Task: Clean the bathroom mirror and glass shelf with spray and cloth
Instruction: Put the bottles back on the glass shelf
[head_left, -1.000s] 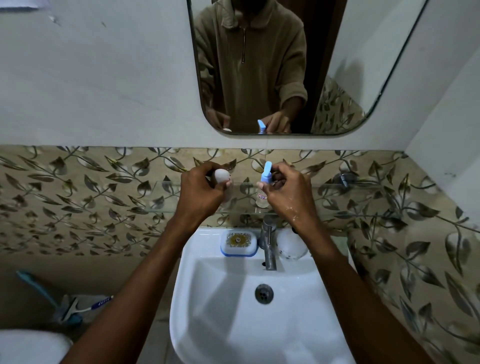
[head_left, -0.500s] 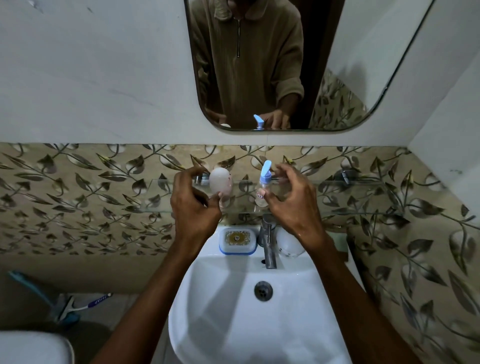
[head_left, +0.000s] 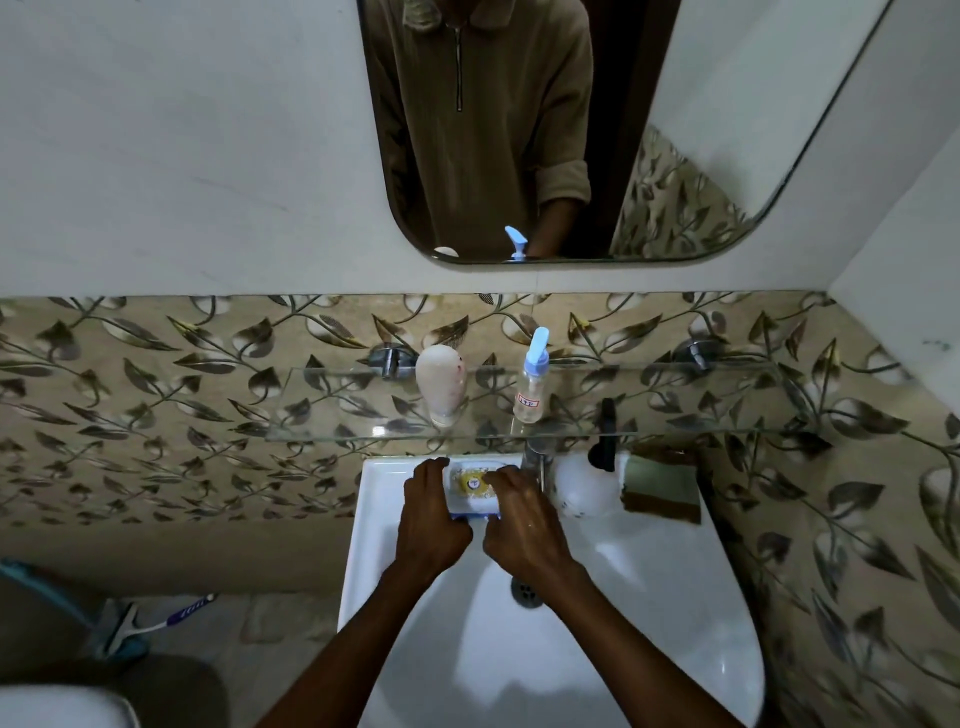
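A: Start big. Where does everything sit against the white ceramic basin (head_left: 597, 649)?

B: The rounded wall mirror (head_left: 675, 104) hangs highest above it. Between mirror and basin runs the clear glass shelf (head_left: 675, 400), just above the basin's back rim.

A: What's on the shelf?

B: A pale pink upside-down squeeze bottle (head_left: 441, 384) and a small clear pump bottle with a blue top (head_left: 531, 384), both upright. Half a second ago the hands were up there on those two; now both bottles stand free and the hands have dropped to the basin rim.

A: Meaning?

B: My guess is the shelf is being restocked after wiping, or things are simply being rearranged. I can't tell which. No cloth is in either hand; a green and brown pad (head_left: 660, 488) lies on the basin's right rim.

A: And the hands?

B: Both arms reach forward over the bowl. The left hand (head_left: 431, 525) grips the left side of the white soap dish with a blue base (head_left: 475, 488) on the back rim; the right hand (head_left: 524, 519) holds its right side, fingers curled over the edge beside the chrome tap (head_left: 537, 462).
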